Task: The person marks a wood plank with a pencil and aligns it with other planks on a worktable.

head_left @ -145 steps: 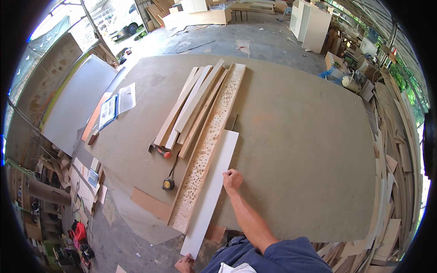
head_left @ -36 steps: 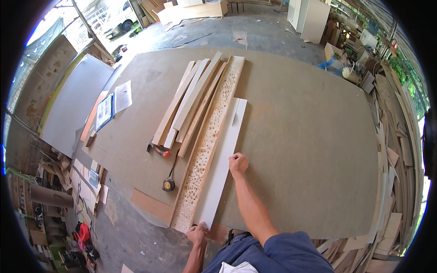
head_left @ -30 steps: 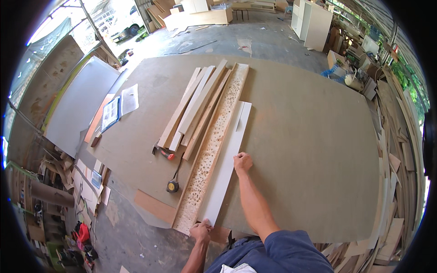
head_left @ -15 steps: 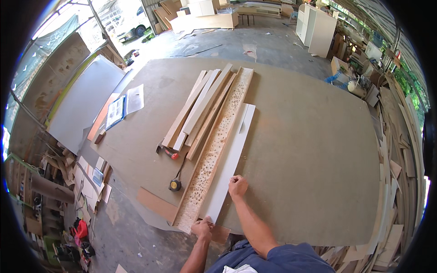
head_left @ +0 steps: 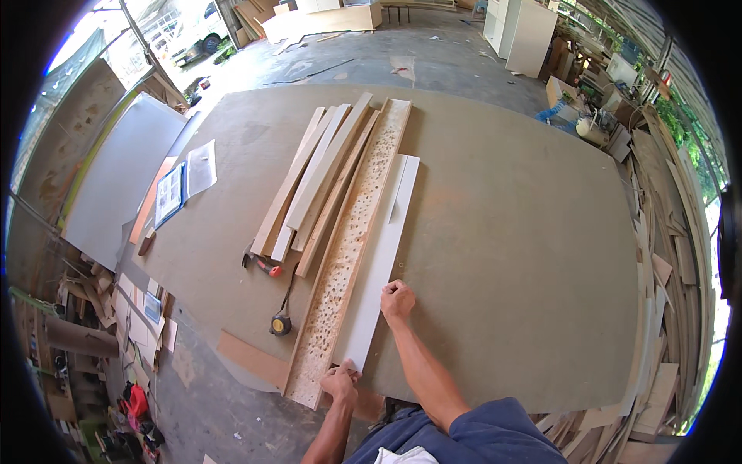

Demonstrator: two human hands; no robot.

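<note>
A long white board [head_left: 384,247] lies lengthwise on the big brown worktable [head_left: 510,232], pressed against a long speckled chipboard strip [head_left: 352,240] on its left. My left hand [head_left: 342,380] grips the near end of the white board at the table's front edge. My right hand [head_left: 397,298] rests with curled fingers on the board's right edge, a little further up.
Several pale wood slats [head_left: 317,182] lie stacked left of the chipboard strip. A red-handled hammer [head_left: 261,264] and a yellow tape measure [head_left: 280,325] sit near them. Papers [head_left: 184,182] lie at the table's left. Scrap boards pile up at the right [head_left: 665,255].
The white board has slid away from me up the table, alongside the chipboard strip. My left hand came up to its near end, and my right hand stayed on its right edge.
</note>
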